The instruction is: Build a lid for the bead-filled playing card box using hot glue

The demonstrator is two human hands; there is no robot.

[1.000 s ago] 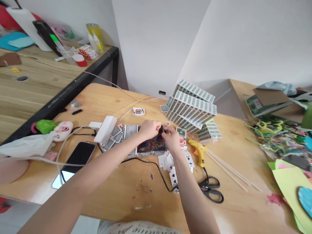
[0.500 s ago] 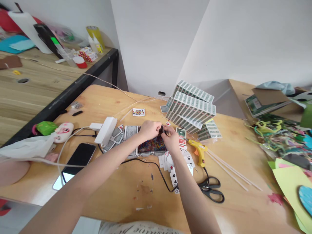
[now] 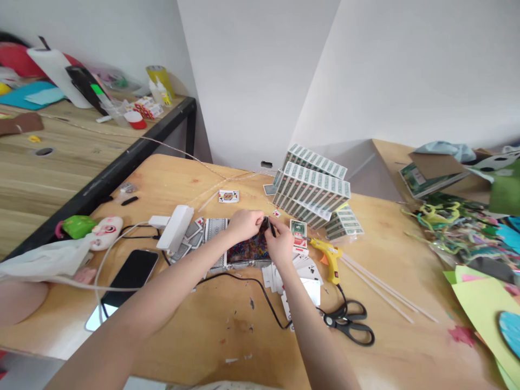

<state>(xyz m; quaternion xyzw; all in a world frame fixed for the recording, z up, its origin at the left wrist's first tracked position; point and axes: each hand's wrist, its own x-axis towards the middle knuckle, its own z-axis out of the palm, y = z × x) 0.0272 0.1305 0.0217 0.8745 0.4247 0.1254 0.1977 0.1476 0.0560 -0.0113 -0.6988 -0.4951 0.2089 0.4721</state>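
Observation:
A flat piece built from patterned grey playing cards (image 3: 216, 229) lies at the table's middle, with a dark, multicoloured panel (image 3: 247, 250) set in it. My left hand (image 3: 245, 224) is closed at the panel's upper right edge, its fingertips pressed together. What they pinch is too small to make out. Against them, my right hand (image 3: 279, 239) is closed on a slim black piece (image 3: 272, 227) at the same corner. Both hands hide part of the panel. Fanned face-up cards (image 3: 307, 267) lie under my right wrist, near a green card box (image 3: 298, 228).
A yellow glue gun (image 3: 331, 257), clear glue sticks (image 3: 382, 290) and black scissors (image 3: 350, 323) lie to the right. Stacked card boxes (image 3: 314, 187) stand behind. At left are a phone (image 3: 132, 273), a white power block (image 3: 177, 229) and cables. A black cord (image 3: 260, 287) crosses in front.
The camera view has tilted up slightly, so the scene sits lower in the picture. Both hands stay together at the panel's corner, with my right fingers slightly shifted around the black piece.

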